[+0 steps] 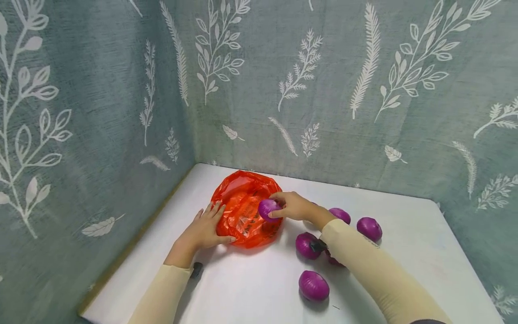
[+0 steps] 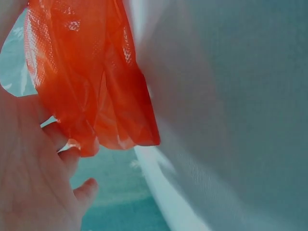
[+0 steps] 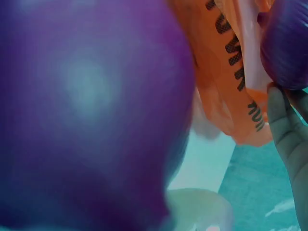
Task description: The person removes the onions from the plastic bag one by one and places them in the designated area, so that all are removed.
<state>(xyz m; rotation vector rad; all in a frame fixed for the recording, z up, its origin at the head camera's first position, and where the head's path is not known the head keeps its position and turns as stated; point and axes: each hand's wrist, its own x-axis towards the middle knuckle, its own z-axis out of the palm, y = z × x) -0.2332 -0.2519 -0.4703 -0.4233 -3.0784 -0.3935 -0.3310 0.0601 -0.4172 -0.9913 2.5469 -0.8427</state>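
My right hand [image 1: 294, 204] grips a purple onion [image 1: 267, 209] over the right side of an orange-red plastic bag [image 1: 247, 242] with its mouth spread wide. In the right wrist view the held onion [image 3: 288, 45] shows at the upper right against the fingertips, beside the printed bag [image 3: 216, 82]. Along the bag's left side my left hand [image 1: 208, 229] rests with fingers spread, the thumb at the near edge. The left wrist view shows that hand [image 2: 33, 159] against the hanging plastic [image 2: 91, 77], its fingers partly behind it.
Several more purple onions lie on the white table [image 1: 251, 288] at the right, among them a near onion [image 1: 314, 285], a middle one [image 1: 306, 245] and a far-right one [image 1: 369, 229]. The right sleeve partly covers others. Patterned fabric [image 1: 259, 90] walls the left and back.
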